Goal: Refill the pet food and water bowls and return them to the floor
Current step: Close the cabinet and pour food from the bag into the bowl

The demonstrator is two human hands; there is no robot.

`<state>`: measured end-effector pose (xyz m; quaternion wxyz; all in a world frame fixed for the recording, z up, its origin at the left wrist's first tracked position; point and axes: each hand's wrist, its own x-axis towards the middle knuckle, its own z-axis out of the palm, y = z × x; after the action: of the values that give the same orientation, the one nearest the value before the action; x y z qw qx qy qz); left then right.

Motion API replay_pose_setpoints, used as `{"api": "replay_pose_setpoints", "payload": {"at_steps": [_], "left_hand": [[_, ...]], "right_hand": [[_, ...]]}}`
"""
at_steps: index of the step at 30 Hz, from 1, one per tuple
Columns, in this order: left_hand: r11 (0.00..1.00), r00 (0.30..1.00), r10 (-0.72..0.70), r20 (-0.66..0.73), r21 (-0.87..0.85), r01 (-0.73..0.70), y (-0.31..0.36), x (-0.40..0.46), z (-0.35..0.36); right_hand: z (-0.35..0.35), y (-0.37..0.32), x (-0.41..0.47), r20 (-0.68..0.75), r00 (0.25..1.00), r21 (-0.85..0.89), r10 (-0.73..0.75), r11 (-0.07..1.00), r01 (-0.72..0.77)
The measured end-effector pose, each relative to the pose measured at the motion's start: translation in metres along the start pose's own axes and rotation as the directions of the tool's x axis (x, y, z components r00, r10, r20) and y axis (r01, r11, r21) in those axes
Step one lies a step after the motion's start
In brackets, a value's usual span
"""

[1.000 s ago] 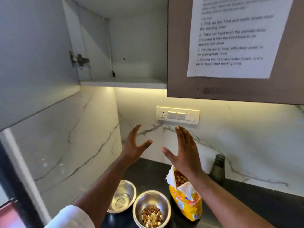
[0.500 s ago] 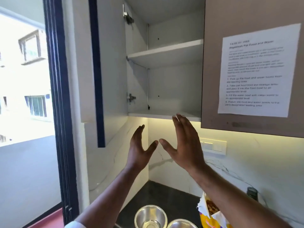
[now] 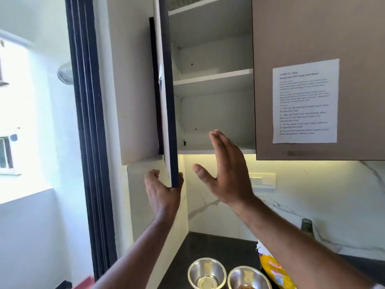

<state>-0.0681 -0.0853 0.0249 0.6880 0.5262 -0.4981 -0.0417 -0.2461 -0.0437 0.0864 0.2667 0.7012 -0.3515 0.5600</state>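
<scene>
**Left hand on the cabinet door, bowls waiting on the counter**

The left hand holds the lower corner of the open cabinet door: its thumb sits on the near face by the bottom edge and its fingers wrap round the far side, so the door is pinched between them. The door stands edge-on to the camera, swung well out from the cabinet, and a grip at that bottom corner suits swinging it on its hinges; which way it is meant to go cannot be told from this view.

The right hand is raised beside the door with fingers straight and together and the thumb spread. It holds nothing and touches nothing, poised in front of the lowest shelf, which shows nothing on it.

Down at the bottom of the view, on the dark counter, stand two steel bowls side by side. The water bowl on the left holds a little clear liquid; the food bowl on the right shows some brown kibble at its bottom, mostly cut off by the frame edge. The yellow pet food bag stands just right of the food bowl, partly hidden by the right forearm. A dark bottle stands further back against the marble wall. Both bowls have yet to go back to the floor.
</scene>
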Motion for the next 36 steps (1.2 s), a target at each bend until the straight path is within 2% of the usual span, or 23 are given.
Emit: {"api": "replay_pose_setpoints", "payload": {"at_steps": [4,7,13,18,24,30,36], "left_hand": [[0.961,0.95,0.269,0.157,-0.109,-0.254,0.003,0.008,-0.005],[0.935,0.922,0.348,0.17,-0.136,-0.328,0.006,0.009,0.002],[0.928,0.911,0.371,0.179,-0.034,-0.371,0.01,0.004,0.041],[0.894,0.889,0.398,0.227,0.119,-0.431,0.018,-0.002,0.084],[0.841,0.842,0.425,0.333,0.199,-0.503,0.018,0.0,0.14],[0.829,0.829,0.397,0.394,0.233,-0.508,0.019,0.01,0.182],[0.836,0.83,0.366,0.421,0.244,-0.492,0.023,0.019,0.215]], "right_hand": [[0.0,-0.022,0.011,0.008,0.999,-0.019,-0.032,0.999,0.032],[0.002,-0.031,0.02,0.011,0.999,-0.011,-0.042,0.999,0.042],[0.002,-0.025,0.035,0.058,0.997,0.017,-0.054,0.998,0.053],[0.01,0.017,0.034,0.018,0.994,-0.102,-0.108,0.989,0.109],[0.018,0.098,0.029,0.029,0.999,-0.245,-0.016,0.969,0.022],[0.022,0.16,0.032,0.115,0.993,-0.579,-0.008,0.812,0.074],[0.033,0.211,0.039,0.205,0.978,-0.645,0.027,0.756,0.114]]}}
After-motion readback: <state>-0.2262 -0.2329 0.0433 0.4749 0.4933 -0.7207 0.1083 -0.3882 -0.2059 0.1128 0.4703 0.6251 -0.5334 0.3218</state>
